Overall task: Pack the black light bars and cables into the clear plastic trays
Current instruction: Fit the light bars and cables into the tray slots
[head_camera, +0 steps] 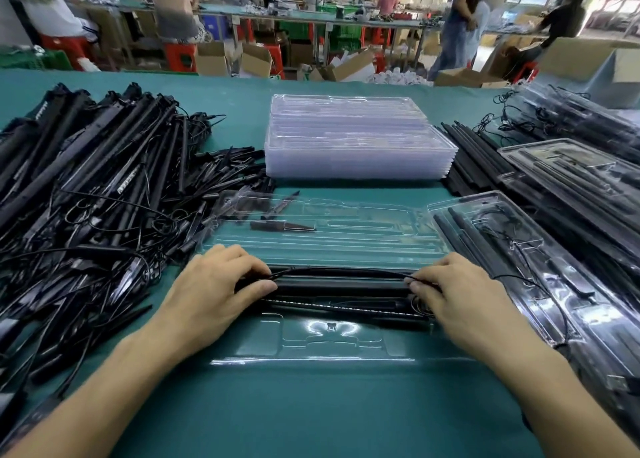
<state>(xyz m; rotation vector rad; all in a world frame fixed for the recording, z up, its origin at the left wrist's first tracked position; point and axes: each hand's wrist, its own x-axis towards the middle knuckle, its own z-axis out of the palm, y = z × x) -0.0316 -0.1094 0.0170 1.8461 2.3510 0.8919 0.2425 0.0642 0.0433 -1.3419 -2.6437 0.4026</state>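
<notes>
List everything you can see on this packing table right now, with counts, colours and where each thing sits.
open tray: one, clear, centre front, under both hands
light bars in that tray: a few, black, across its middle
thin cable: one, black, along those bars
empty tray stack: one stack, clear, centre back
loose light bars and cables: big pile, black, left
filled trays: several, clear with black contents, right
loose bars: a bundle, black, right of the stack
table: one, teal
left hand: fingers on the bars' left end
right hand: fingers on the right end
</notes>
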